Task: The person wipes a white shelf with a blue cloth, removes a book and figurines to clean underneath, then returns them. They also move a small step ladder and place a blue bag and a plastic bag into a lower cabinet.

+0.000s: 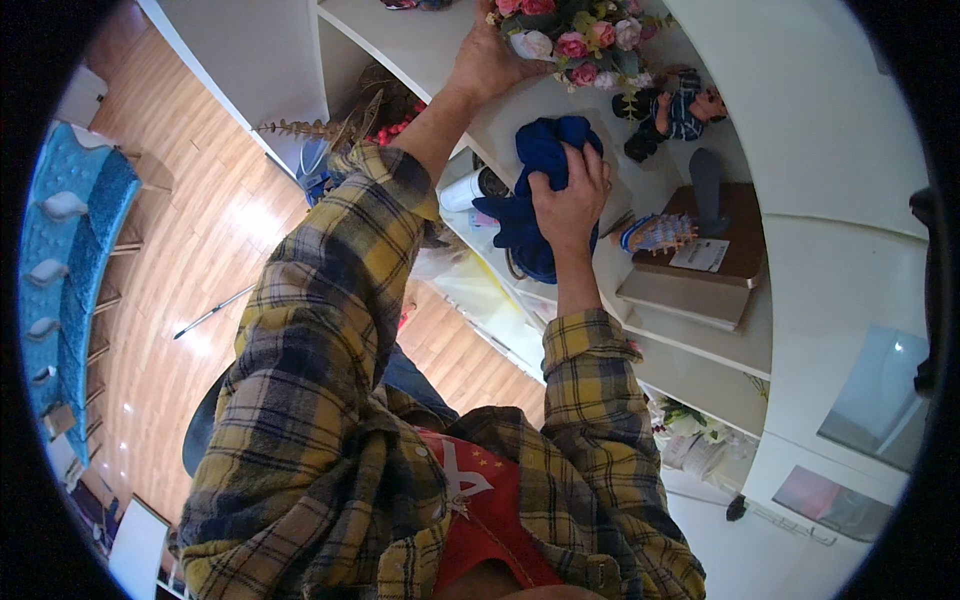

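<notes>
My left hand (487, 64) is at the top, its fingers against the near side of a bunch of pink and white artificial roses (574, 41) on the white shelf; whether it grips them is hidden. My right hand (574, 199) is closed on a bunched dark blue cloth (544, 154), part of which hangs over the shelf's front edge. Right of the cloth a figurine in a checked shirt (679, 109) lies on the shelf. A small blue-and-tan ornament (656, 232) rests by a brown box (709, 244) bearing a white label, with a grey object (706, 187) on it.
Red berries and dried stems (390, 124) stick out of a compartment at the left. A white cylindrical container (465, 189) lies below the shelf edge. More artificial flowers (686, 420) stand lower right. A blue sofa (82, 225) is across the wooden floor (187, 225).
</notes>
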